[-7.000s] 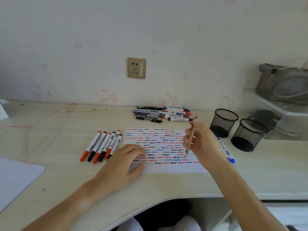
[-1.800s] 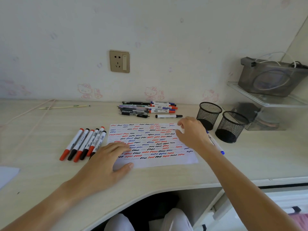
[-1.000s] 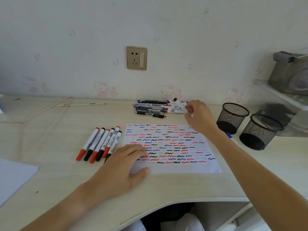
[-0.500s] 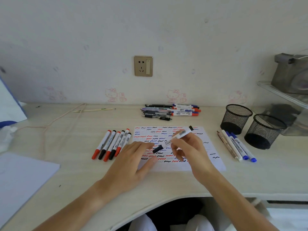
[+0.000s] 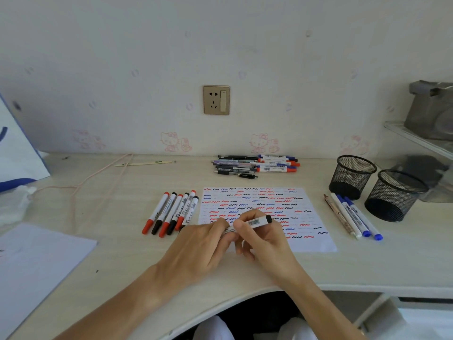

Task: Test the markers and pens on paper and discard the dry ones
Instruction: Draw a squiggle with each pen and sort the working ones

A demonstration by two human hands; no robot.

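A white marker (image 5: 255,222) with a black end is held level just above the test paper (image 5: 306,200), which is covered in red, blue and black squiggles. My right hand (image 5: 264,239) grips the marker's barrel. My left hand (image 5: 203,246) pinches its left end, which is hidden by the fingers. Several red- and black-capped markers (image 5: 171,212) lie in a row left of the paper. A pile of pens and markers (image 5: 255,165) lies by the wall. Two blue-capped markers and a brown pen (image 5: 353,217) lie right of the paper.
Two black mesh cups (image 5: 351,176) (image 5: 394,195) stand at the right, beside a glass shelf (image 5: 416,136). A blank white sheet (image 5: 36,261) lies at the near left, a white-and-blue bag (image 5: 17,148) at the far left. A pink cord (image 5: 81,185) runs across the desk.
My right hand fetched a marker from the back pile and brought it over the paper. My left hand has lifted off the paper and now takes the marker's left end.
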